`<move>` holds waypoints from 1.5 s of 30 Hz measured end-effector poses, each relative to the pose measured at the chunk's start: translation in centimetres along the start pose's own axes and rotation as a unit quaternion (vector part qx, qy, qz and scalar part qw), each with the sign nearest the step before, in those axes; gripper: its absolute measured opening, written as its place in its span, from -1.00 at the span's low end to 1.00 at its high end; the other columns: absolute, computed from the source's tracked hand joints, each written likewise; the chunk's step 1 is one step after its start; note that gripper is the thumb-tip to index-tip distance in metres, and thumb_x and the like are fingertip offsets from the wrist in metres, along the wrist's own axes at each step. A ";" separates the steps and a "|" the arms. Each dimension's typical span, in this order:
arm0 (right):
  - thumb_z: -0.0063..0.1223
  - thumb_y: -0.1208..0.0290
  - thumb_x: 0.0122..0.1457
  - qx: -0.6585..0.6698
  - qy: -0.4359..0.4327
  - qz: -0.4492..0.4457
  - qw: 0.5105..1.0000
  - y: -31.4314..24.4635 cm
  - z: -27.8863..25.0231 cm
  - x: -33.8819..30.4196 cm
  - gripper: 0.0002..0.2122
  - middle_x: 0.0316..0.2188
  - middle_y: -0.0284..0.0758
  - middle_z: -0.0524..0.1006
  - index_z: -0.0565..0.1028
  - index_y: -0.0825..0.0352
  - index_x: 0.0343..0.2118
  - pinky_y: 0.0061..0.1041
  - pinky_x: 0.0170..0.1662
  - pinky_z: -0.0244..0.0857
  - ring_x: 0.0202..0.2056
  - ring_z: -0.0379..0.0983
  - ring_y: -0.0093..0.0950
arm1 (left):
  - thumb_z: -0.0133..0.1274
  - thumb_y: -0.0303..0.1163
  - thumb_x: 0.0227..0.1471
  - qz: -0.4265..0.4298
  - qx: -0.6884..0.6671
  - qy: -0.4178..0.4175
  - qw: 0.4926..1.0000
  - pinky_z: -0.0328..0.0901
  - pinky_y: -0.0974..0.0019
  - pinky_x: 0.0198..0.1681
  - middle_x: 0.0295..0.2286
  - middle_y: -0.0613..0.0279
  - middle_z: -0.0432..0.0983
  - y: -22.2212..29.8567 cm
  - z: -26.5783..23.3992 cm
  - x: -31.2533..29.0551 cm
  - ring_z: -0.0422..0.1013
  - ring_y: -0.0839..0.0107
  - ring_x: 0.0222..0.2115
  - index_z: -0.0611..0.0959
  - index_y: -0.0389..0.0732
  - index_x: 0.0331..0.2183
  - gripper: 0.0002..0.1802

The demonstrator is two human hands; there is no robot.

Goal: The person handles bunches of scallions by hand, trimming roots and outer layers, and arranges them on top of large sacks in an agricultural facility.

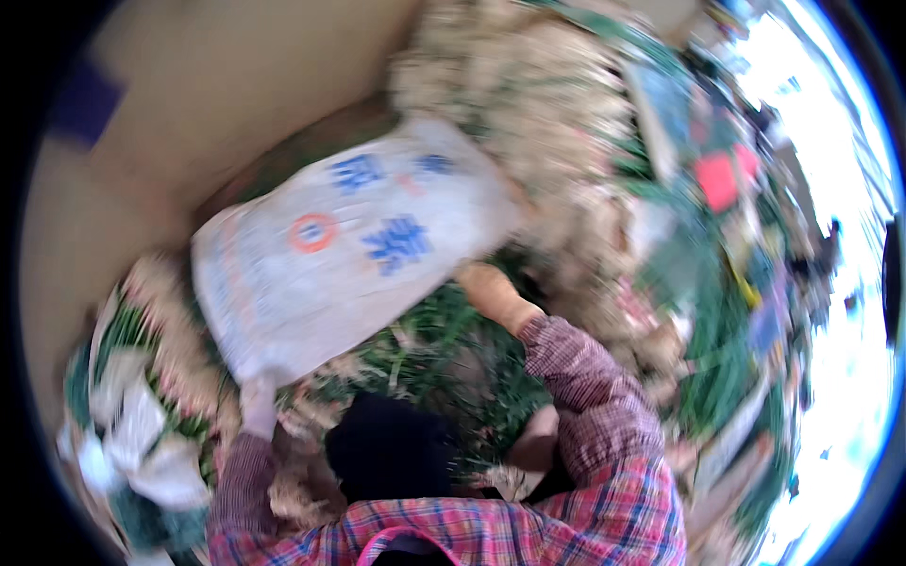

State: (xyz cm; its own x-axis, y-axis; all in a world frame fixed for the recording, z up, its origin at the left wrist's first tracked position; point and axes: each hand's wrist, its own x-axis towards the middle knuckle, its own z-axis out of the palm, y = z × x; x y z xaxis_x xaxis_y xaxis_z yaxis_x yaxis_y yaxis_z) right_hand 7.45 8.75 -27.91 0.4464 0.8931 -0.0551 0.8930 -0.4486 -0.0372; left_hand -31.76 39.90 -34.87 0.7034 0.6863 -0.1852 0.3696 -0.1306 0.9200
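A white woven sack [321, 292] with blue and orange print is spread out flat in front of me, over loose green leaves. At its near left corner my left hand [257, 394] is closed on the edge. My right hand [491, 294] is at the sack's near edge further right, its fingers closed there, though motion blur softens them. Below the sack, green leafy scraps [425, 340] lie between my arms. Part of the sack's far side rests close to the wall.
A tall stack of green onions [538, 104], roots outward, rises at the far right of the sack. More bundled green onions [175, 321] line the left, beside crumpled white plastic [142, 439]. A beige wall [255, 75] stands behind. Further right are long green leaves [717, 368] and a pink item [722, 179].
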 end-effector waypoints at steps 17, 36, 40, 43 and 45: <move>-0.05 0.11 0.02 0.471 -0.262 0.618 0.572 -38.0 1.0 -61.2 -0.65 -0.33 -0.11 0.52 0.53 0.34 -0.34 -0.30 -0.23 0.30 -0.30 0.46 -0.19 | -0.11 -0.49 0.00 0.162 0.665 -0.402 0.608 0.25 0.30 -0.13 -0.27 0.05 0.46 13.9 13.4 6.3 0.38 0.21 -0.22 0.47 -0.27 -0.16 -0.70; -0.03 0.48 -0.02 0.079 0.744 0.570 -0.340 -51.7 6.7 -65.2 -0.89 -0.59 -0.32 0.41 0.40 0.43 -0.50 -0.41 -0.49 0.21 -0.56 0.32 -0.51 | -0.05 -0.49 0.03 0.487 0.300 -0.675 0.467 0.22 0.43 -0.15 -0.28 0.25 0.42 44.4 44.2 -17.4 0.34 0.48 -0.24 0.46 -0.28 -0.16 -0.73; -0.10 0.53 -0.04 0.012 0.793 0.588 -0.160 -45.0 -1.3 -68.4 -0.93 -0.57 -0.46 0.40 0.44 0.34 -0.56 -0.65 -0.49 0.18 -0.53 0.32 -0.60 | -0.05 -0.41 0.07 0.494 0.215 -0.697 0.472 0.22 0.43 -0.14 -0.27 0.26 0.42 44.7 44.5 -21.2 0.34 0.48 -0.24 0.44 -0.30 -0.12 -0.69; -0.04 0.46 -0.11 -0.072 0.812 0.579 -0.036 -31.3 -12.6 -67.9 -0.96 -0.60 -0.40 0.39 0.43 0.28 -0.59 -0.53 -0.52 0.17 -0.57 0.32 -0.52 | -0.02 -0.37 0.03 0.556 0.073 -0.698 0.445 0.15 0.38 -0.03 -0.09 0.19 0.33 44.7 44.8 -26.4 0.28 0.39 -0.09 0.36 -0.24 0.00 -0.53; -0.01 0.37 -0.16 -0.197 0.740 0.636 0.094 -19.1 -15.0 -67.2 -0.91 -0.62 -0.34 0.41 0.45 0.26 -0.59 -0.42 -0.54 0.17 -0.59 0.33 -0.43 | -0.01 -0.41 -0.01 0.501 0.033 -0.753 0.425 0.03 0.25 0.07 0.03 0.09 0.19 45.6 43.2 -33.8 0.10 0.27 0.07 0.16 -0.15 0.13 -0.33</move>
State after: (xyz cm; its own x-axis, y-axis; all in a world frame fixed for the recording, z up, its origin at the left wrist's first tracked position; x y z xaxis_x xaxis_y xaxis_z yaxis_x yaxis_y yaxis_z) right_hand -38.74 -42.25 -8.54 -0.5344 -0.7186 0.4449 -0.1353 -0.4468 -0.8843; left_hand -12.41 -20.16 -1.65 0.0994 -0.9677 0.2319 -0.5920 0.1298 0.7955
